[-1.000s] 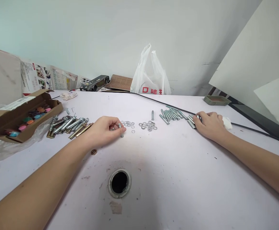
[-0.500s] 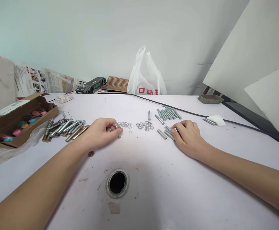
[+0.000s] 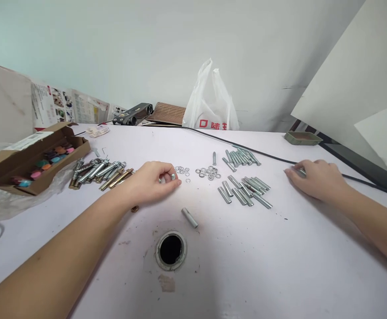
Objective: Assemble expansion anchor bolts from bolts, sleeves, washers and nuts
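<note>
My left hand (image 3: 155, 181) is closed in a pinch on a silver bolt (image 3: 172, 177), only its end showing by the fingertips. Just right of it lie thin spring washers (image 3: 182, 170) and flat washers (image 3: 208, 173). My right hand (image 3: 315, 179) rests on the table at the far right, its fingers curled on a silver metal sleeve (image 3: 300, 172), partly hidden under them. Several more metal sleeves (image 3: 245, 190) lie loose between the hands. One separate sleeve (image 3: 190, 218) lies nearer, by the table hole. Silver bolts (image 3: 241, 157) are piled farther back, with one bolt (image 3: 214, 158) standing apart.
Assembled expansion bolts (image 3: 97, 173) lie left of my left hand, beside a cardboard box (image 3: 34, 161) of colourful caps. A round hole (image 3: 171, 250) opens in the table. A black cable (image 3: 246, 148) crosses the back, before a white plastic bag (image 3: 211, 104). A green tray (image 3: 303, 138) sits at back right.
My right hand has moved right, away from the sleeve pile, which now shows more sleeves. A separate sleeve now lies near the hole. The view has shifted slightly left.
</note>
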Demonstrator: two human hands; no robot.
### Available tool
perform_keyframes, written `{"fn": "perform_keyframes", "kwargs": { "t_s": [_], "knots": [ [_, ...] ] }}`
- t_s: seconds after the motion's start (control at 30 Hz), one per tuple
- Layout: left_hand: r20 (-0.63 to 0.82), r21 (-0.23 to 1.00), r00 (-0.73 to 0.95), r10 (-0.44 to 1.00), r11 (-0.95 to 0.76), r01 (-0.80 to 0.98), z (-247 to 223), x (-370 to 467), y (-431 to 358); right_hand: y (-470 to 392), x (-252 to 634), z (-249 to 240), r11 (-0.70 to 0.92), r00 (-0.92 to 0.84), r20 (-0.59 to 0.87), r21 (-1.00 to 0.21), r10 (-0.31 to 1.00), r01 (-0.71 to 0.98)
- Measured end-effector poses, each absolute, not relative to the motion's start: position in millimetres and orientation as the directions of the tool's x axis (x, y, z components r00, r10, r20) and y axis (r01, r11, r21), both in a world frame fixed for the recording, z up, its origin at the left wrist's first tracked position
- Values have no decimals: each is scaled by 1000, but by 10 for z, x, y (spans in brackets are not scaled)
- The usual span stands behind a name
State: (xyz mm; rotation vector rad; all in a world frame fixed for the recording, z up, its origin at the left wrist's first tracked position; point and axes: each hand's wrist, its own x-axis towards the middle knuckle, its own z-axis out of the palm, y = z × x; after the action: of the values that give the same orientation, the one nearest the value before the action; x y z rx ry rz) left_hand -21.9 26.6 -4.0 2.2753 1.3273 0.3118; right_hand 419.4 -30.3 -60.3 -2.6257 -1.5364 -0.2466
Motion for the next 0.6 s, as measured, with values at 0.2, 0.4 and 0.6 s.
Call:
{"fn": "perform_keyframes", "kwargs": {
  "t_s": [0.2, 0.4, 0.6],
  "knots": [
    [-71, 532, 613, 787, -490, 691, -99, -269, 293, -337, 4147, -606, -494, 500, 17, -120, 866, 861],
    [-25, 530, 613, 789, -510, 678, -162, -310, 344, -219, 4054, -452, -606, 615, -145, 103, 775, 789],
    [13, 501, 605, 796, -528, 685, -196, -329, 365, -177, 4006, -542, -536, 558, -175, 161, 811, 829]
  ]
}}
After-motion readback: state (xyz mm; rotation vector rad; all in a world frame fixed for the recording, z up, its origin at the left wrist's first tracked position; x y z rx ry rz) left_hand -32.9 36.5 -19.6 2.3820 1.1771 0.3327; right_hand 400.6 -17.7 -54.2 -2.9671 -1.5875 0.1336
